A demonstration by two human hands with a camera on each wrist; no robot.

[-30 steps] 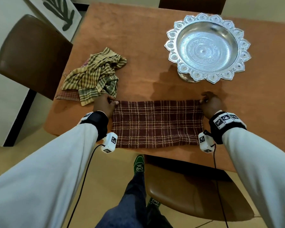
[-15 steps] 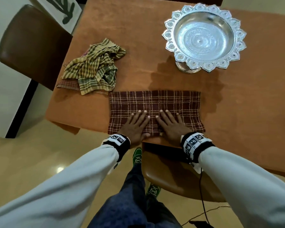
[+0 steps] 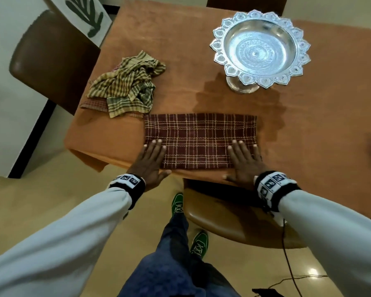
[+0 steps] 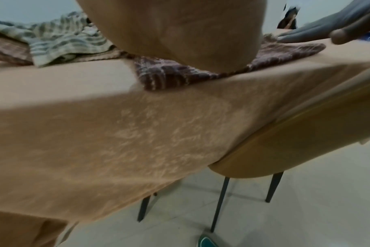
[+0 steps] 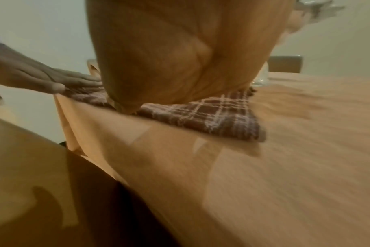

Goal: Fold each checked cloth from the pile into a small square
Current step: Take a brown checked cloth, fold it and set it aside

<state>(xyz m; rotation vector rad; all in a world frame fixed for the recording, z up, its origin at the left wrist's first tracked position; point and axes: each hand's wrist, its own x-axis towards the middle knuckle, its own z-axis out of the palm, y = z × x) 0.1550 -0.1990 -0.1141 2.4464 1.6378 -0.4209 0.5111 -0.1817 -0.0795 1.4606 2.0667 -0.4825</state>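
A maroon checked cloth [image 3: 199, 140] lies folded into a long flat strip near the table's front edge. My left hand [image 3: 151, 159] lies flat with straight fingers on its left end. On the right end my right hand [image 3: 243, 160] presses flat the same way. The left wrist view shows the cloth [image 4: 175, 75] under my palm and the right hand [image 4: 327, 28] at the far end. In the right wrist view the cloth [image 5: 211, 115] shows beneath my palm, with the left hand [image 5: 42, 78] beyond. A crumpled pile of olive and brown checked cloths [image 3: 126, 84] sits at the table's left.
A silver footed bowl [image 3: 259, 48] with a scalloped rim stands at the back right of the orange-covered table [image 3: 308, 129]. A brown chair [image 3: 49, 58] stands to the left. Another chair seat [image 3: 229, 219] is pushed under the front edge, by my legs.
My hands left the cloth's far corners, came flat together at its middle near the front edge, then slid apart to its two ends.
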